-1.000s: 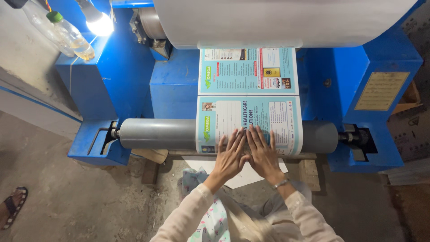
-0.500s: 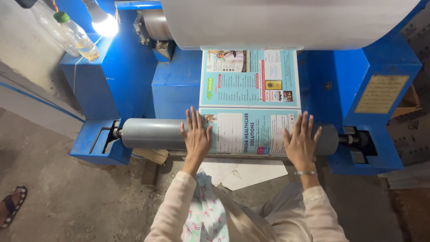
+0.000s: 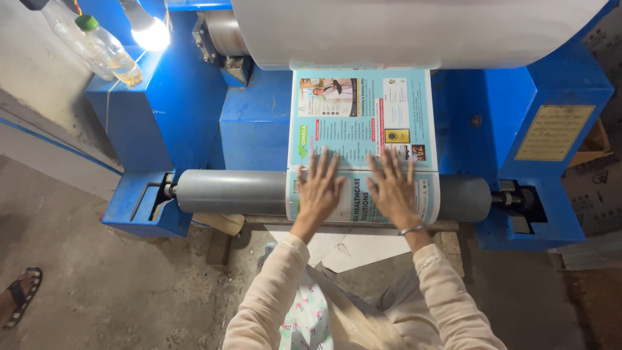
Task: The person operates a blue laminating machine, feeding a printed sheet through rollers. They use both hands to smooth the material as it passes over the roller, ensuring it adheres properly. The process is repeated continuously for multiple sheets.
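A printed sheet (image 3: 363,110) with pale blue text blocks and small pictures hangs from a large pale roll (image 3: 414,29) and wraps over a grey metal roller (image 3: 227,191) on a blue machine (image 3: 253,116). My left hand (image 3: 319,185) lies flat on the sheet over the roller, fingers spread. My right hand (image 3: 392,188), a bangle on its wrist, presses flat beside it, a little to the right. Both hands hold nothing; they only rest on the sheet.
A lit bulb (image 3: 150,31) and clear plastic bottles (image 3: 107,48) hang at the upper left. A yellowish plate (image 3: 554,133) is fixed on the machine's right side. White paper sheets (image 3: 350,246) lie on the concrete floor below the roller. A sandalled foot (image 3: 16,298) shows at the left edge.
My hands went from close together on the sheet, to spread out at its two edges, and have now come back toward the middle, higher on the sheet.
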